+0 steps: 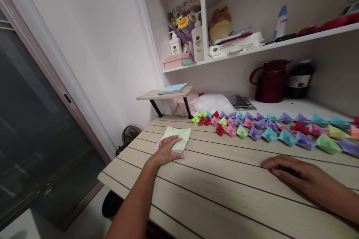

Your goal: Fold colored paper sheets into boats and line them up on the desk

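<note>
My left hand (168, 150) lies on a small stack of square paper (182, 137), pale green on top with pink and purple sheets showing at the edges. Its fingers are stretched over the sheets, thumb apart. On the right, my right hand (291, 171) rests on the table, fingers loosely bent and a gap between them and the thumb; I see nothing held in it. Behind it stand rows of folded paper boats, among them a green boat (328, 144), a blue boat (269, 134) and a red boat (220, 129).
The slatted table (213, 186) carries a small raised stand (146, 96) with blue paper (172, 88) on it. At the back are a clear plastic bag (214, 102), a dark red jug (270, 82) and a dark bottle (300, 80). Shelves (238, 55) hang above.
</note>
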Available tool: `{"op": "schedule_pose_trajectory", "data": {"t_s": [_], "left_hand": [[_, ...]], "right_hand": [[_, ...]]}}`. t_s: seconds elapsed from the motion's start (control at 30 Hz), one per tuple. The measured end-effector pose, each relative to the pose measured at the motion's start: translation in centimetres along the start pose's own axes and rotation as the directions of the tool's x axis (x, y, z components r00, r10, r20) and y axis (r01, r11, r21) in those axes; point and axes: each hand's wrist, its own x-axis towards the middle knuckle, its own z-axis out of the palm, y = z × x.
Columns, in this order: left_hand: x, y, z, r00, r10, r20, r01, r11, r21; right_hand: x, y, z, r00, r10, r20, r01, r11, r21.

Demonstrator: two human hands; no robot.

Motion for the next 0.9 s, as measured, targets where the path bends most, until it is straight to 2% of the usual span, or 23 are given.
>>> {"op": "schedule_pose_trajectory", "data": {"t_s": [0.33,0.7,0.9], "left_hand": [[-0.26,0.67,-0.27,0.998,-0.063,-0.027,0.061,0.996,-0.060],[0.03,0.44,-0.28,0.998,-0.046,-0.046,0.040,0.992,-0.119],[0.17,0.17,-0.22,0.998,-0.041,-0.053,0.033,0.988,-0.153]], "right_hand": [[-0.05,-0.52,-0.43,1.000,0.018,-0.007,-0.018,1.000,-0.013],[-0.10,-0.38,-0.53,1.000,0.019,-0.015,-0.020,1.000,-0.024],[-0.27,-0.19,-0.62,0.999,0.041,0.029,-0.039,0.998,-0.042]]}}
